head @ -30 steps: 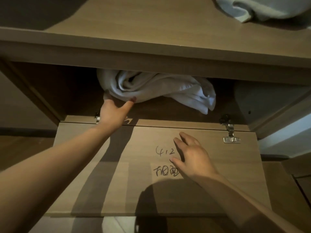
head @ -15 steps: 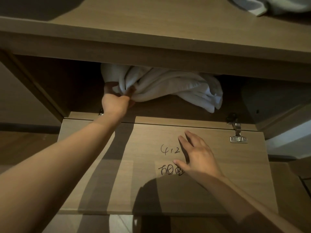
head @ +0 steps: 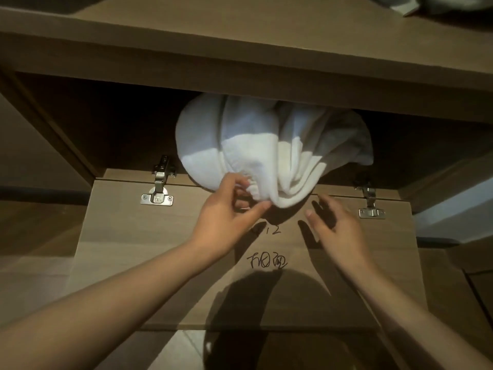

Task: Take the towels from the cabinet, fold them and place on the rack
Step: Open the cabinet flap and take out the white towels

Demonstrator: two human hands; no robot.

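Observation:
A crumpled white towel (head: 266, 145) hangs half out of the dark cabinet opening (head: 112, 129), its lower end over the hinge line of the dropped door. My left hand (head: 226, 209) pinches the towel's lower fold between thumb and fingers. Just to the right and below the towel, my right hand (head: 336, 225) hovers over the door with its fingers spread, holding nothing.
The cabinet door (head: 160, 276) lies folded down flat toward me, with handwriting on it and metal hinges (head: 158, 188) (head: 369, 202) at both back corners. A wooden top shelf (head: 240, 36) overhangs the opening, and another pale cloth (head: 426, 4) lies at its far right.
My left hand has pulled the towel forward out of the cabinet toward the door. My right hand has lifted off the door and moved up toward the towel.

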